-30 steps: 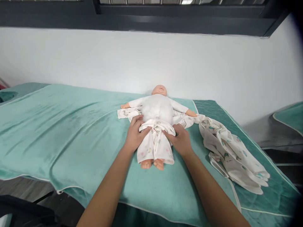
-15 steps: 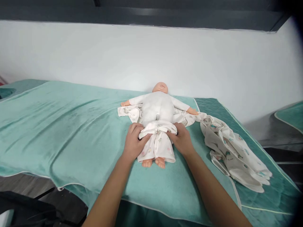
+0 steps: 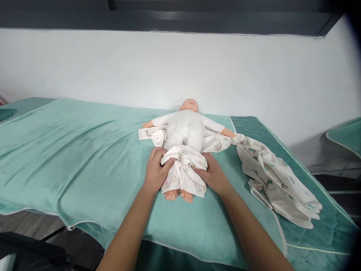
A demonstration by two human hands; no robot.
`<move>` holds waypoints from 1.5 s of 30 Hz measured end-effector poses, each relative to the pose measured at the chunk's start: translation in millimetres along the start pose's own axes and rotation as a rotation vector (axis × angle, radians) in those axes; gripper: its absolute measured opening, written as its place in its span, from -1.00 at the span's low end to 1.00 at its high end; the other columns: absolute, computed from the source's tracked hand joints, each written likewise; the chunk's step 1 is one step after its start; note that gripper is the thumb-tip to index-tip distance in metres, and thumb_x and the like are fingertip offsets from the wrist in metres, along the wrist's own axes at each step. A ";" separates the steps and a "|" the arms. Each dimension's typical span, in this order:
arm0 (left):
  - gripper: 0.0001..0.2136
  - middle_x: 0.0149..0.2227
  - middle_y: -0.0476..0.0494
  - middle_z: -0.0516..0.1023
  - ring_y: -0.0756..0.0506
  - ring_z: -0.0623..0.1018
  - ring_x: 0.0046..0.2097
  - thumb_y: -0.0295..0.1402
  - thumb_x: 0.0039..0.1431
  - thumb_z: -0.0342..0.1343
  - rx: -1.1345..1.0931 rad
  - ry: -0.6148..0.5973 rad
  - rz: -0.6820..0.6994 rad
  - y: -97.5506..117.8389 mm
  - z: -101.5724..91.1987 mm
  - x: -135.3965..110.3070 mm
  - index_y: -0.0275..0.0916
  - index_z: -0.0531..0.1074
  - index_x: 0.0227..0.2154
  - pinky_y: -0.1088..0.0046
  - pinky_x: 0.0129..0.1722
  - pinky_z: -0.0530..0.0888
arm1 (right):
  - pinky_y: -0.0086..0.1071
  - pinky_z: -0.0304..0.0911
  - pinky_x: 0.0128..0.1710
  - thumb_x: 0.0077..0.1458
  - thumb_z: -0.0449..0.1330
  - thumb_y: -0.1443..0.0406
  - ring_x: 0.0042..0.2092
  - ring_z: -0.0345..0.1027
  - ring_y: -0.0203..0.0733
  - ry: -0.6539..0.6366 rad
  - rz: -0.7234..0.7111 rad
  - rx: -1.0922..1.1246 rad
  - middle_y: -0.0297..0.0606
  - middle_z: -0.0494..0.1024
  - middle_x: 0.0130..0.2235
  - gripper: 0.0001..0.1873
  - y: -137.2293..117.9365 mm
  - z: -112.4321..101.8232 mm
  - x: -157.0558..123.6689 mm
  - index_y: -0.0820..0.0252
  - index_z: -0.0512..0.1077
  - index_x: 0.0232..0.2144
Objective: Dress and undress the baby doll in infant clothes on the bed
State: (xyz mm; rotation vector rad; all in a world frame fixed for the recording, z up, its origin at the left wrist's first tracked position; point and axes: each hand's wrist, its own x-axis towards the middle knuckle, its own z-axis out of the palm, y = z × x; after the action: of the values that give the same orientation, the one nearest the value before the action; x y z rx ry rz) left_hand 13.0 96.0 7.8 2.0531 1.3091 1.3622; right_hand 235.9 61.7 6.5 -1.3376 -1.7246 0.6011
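Observation:
A baby doll [image 3: 184,126] with a white cloth body lies on its back, arms spread, head toward the wall. White printed baby pants [image 3: 184,177] cover its legs, with the feet showing below the cuffs. My left hand [image 3: 156,169] is closed on the left side of the pants, thumb on top. On the other side my right hand [image 3: 211,173] grips the pants too, its thumb pressed across the front; its other fingertips are hidden. Beneath the doll's arms and torso a printed baby top [image 3: 216,142] is spread out.
A crumpled printed white cloth [image 3: 278,184] lies at the right, near the doll's hand. Green blankets [image 3: 93,158] cover the bed, which meets a white wall [image 3: 113,67]. A dark object [image 3: 31,252] stands by the bed at lower left.
The bunched waist of the pants has unfolded and lies flatter over the doll's hips. My right thumb has shifted left and down across the front. The view has shifted slightly.

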 end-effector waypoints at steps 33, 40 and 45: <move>-0.64 0.25 -0.19 0.28 -0.19 0.30 0.29 -0.22 0.20 0.18 -0.099 -0.183 0.022 0.7 0.1 3.1 -0.14 0.36 0.04 0.19 0.30 0.25 | -0.37 0.21 -0.30 0.01 0.29 0.19 -0.30 0.29 -0.19 0.193 0.095 0.014 -0.37 0.47 -0.39 -0.81 8.4 2.9 -0.3 0.15 0.40 -0.41; -0.69 0.09 -0.17 0.25 -0.15 0.37 0.16 -0.23 0.21 0.17 -0.030 -0.154 -0.020 -3.0 4.8 0.5 -0.15 0.33 -0.02 0.28 0.18 0.34 | -0.39 0.15 -0.42 0.05 0.28 0.09 -0.40 0.30 -0.22 0.103 0.104 0.068 -0.41 0.49 -0.46 -0.73 -0.4 3.6 -11.2 0.17 0.44 -0.37; -0.77 -0.04 -0.12 0.26 -0.12 0.40 0.04 -0.30 0.19 0.17 -0.013 -0.123 -0.057 -3.4 6.1 2.1 -0.17 0.33 -0.12 0.34 0.06 0.39 | -0.35 0.28 -0.26 0.05 0.30 0.08 -0.22 0.41 -0.13 -0.004 0.123 0.205 -0.34 0.59 -0.24 -0.64 -3.2 2.8 -7.9 0.17 0.45 -0.17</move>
State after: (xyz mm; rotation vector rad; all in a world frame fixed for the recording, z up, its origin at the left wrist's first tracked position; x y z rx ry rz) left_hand 16.8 100.7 3.7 2.0402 1.2931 1.1966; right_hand 232.4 53.6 5.0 -1.3029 -1.5459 0.8274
